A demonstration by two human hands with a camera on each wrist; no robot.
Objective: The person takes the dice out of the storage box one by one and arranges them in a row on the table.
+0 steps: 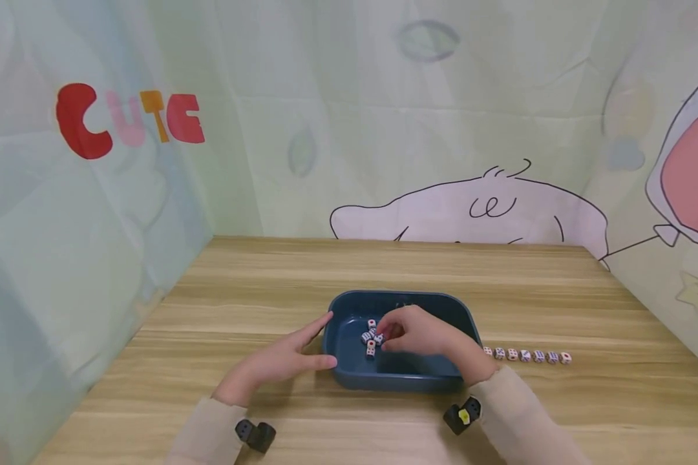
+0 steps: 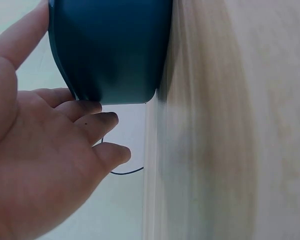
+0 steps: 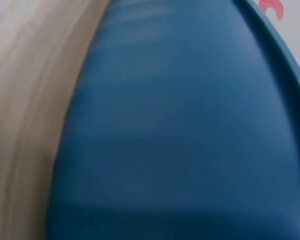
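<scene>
A dark blue basin (image 1: 395, 382) stands on the wooden table, with several small white dice (image 1: 371, 349) clustered in its left half. My right hand (image 1: 421, 330) reaches over the near right side into it, fingers bent down. Its thumb and index fingertip pinch a die (image 1: 379, 339) at the cluster's right edge. The left hand (image 1: 282, 356) steadies the basin's left end, thumb and fingers spread against the rim. In the left wrist view its fingertips (image 2: 107, 117) lie at the basin's outer wall (image 2: 110, 55). The right wrist view shows only the basin's outer side (image 3: 175, 125), the hand hidden.
To the right of the basin, several dice (image 1: 525, 356) form a straight row on the table (image 1: 267, 271). Printed curtains (image 1: 279, 129) hang behind the table and along both sides. Each wrist wears a small black camera (image 1: 256, 435).
</scene>
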